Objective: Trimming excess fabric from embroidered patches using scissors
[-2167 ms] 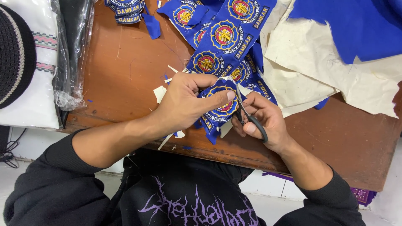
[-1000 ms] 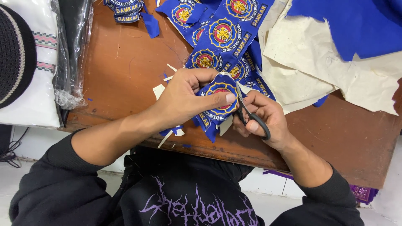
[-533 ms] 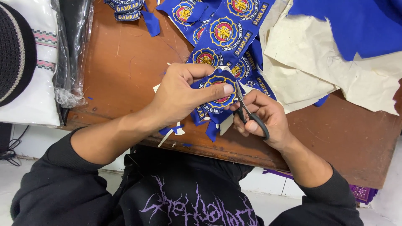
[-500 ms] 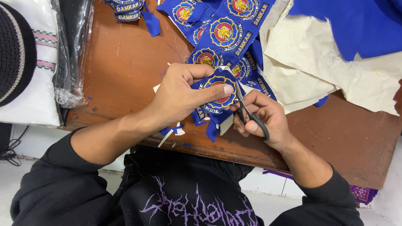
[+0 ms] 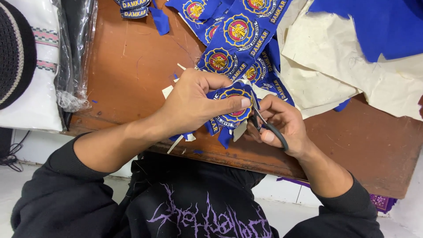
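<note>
My left hand (image 5: 194, 99) pinches a round blue embroidered patch (image 5: 232, 102) with a red and gold centre, thumb on its face, just above the brown wooden table's (image 5: 132, 75) near edge. My right hand (image 5: 282, 121) grips black-handled scissors (image 5: 264, 123), their blades at the patch's right rim. A strip of several uncut blue patches (image 5: 238, 35) runs from the held patch toward the back of the table. Small blue and white offcuts (image 5: 187, 137) hang and lie under my left hand.
Cream backing sheets (image 5: 335, 66) and blue cloth (image 5: 374, 22) cover the right back of the table. More cut patches (image 5: 134, 6) lie at the top edge. At left, a plastic-wrapped stack (image 5: 75, 53), white cloth and a dark knit cap (image 5: 15, 53).
The patch has been turned in my left hand and sits a little higher; the scissors have followed along its right edge. Both hands stay in about the same place.
</note>
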